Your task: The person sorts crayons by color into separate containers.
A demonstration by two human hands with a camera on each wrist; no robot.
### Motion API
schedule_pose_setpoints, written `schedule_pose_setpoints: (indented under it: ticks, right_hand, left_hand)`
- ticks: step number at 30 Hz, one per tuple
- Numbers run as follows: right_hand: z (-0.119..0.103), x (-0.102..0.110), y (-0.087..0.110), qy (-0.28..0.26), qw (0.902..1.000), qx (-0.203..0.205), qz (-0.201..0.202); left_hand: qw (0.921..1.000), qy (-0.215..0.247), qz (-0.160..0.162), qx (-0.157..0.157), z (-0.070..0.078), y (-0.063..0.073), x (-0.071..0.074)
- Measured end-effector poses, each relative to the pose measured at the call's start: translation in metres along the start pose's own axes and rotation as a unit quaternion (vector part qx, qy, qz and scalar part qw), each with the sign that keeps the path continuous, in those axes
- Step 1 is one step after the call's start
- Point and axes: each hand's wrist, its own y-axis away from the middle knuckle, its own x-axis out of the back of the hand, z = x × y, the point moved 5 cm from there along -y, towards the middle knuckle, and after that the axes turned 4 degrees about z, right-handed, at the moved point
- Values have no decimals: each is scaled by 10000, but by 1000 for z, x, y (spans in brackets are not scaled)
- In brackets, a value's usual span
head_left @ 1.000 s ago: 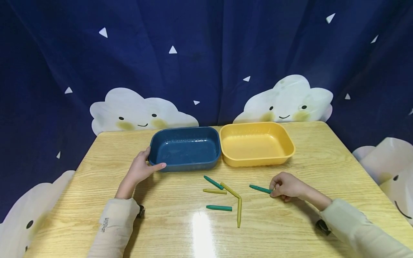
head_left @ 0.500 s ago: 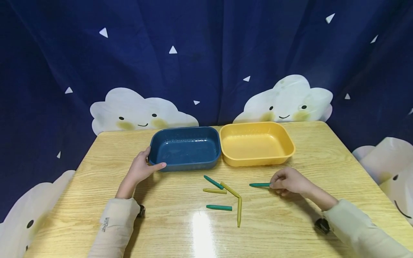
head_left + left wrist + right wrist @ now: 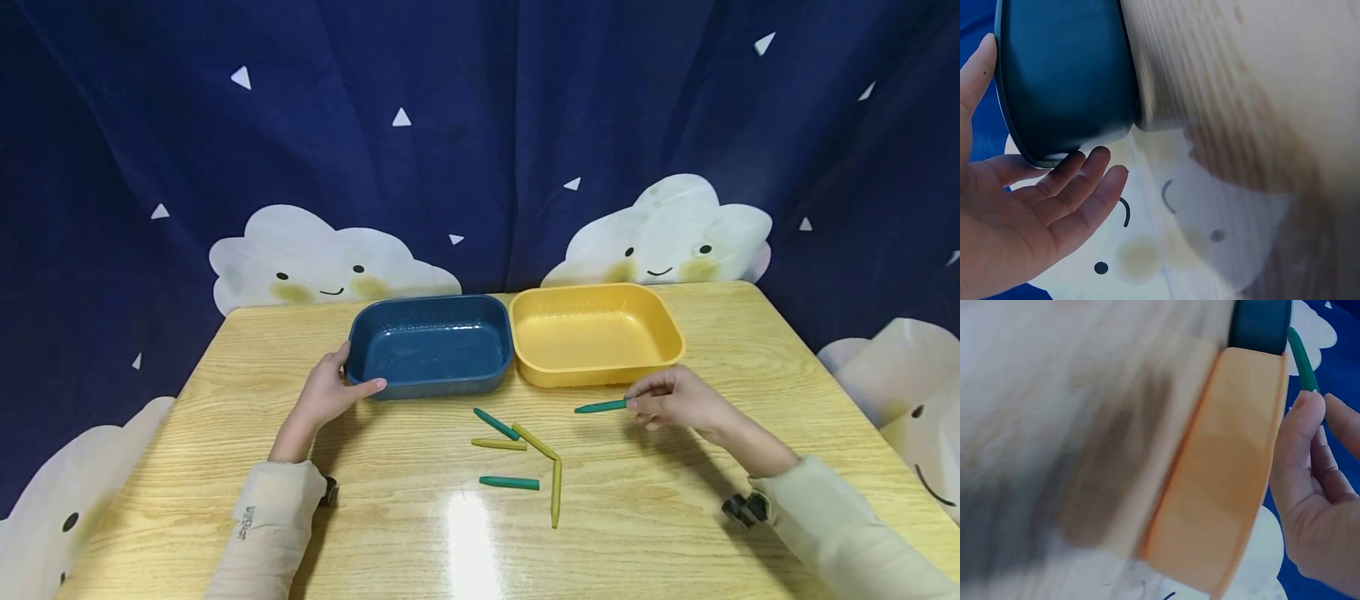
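My right hand (image 3: 678, 404) pinches a green crayon (image 3: 600, 407) between thumb and fingertips, in front of the yellow bin (image 3: 592, 377). The crayon's tapered end points left, and it hangs above the table; the right wrist view also shows this crayon (image 3: 1302, 359). My left hand (image 3: 327, 393) rests on the left end of the dark blue bin (image 3: 442, 387), thumb along the front rim. Its other fingers (image 3: 1082, 194) lie loosely extended against the outer wall. Between the hands lie two more green crayons (image 3: 510, 482) and several yellow crayons (image 3: 557, 494).
Both bins stand side by side and touch at the back of the wooden table (image 3: 405, 517). Behind them hangs a dark blue curtain (image 3: 480, 150) with clouds and white triangles. A bright reflection shows on the tabletop near the front.
My right hand has lifted the green crayon off the table and moved it toward the yellow bin. The left hand, bins and other crayons have stayed in place.
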Motion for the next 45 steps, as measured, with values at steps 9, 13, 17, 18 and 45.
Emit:
schedule_pose_setpoints:
  ticks: [9, 13, 17, 18, 45]
  right_hand:
    - [-14, 1, -8, -60, 9998, 17, 213]
    - [-20, 0, -14, -118, 9995, 51, 285]
    - [-24, -2, -21, -306, 9988, 76, 386]
    - [-24, -3, -23, -374, 9984, 73, 411]
    - [-63, -27, -70, -1375, 9884, 135, 634]
  left_hand:
    - [10000, -11, -1, -18, 4, -1, -1]
    - [10000, 1, -48, -1, 5, -1, -1]
    - [10000, -1, -36, -36, 6, -2, -1]
    - [10000, 8, -31, -43, 6, -2, -1]
    - [9999, 112, 19, 52, -1, 0, -2]
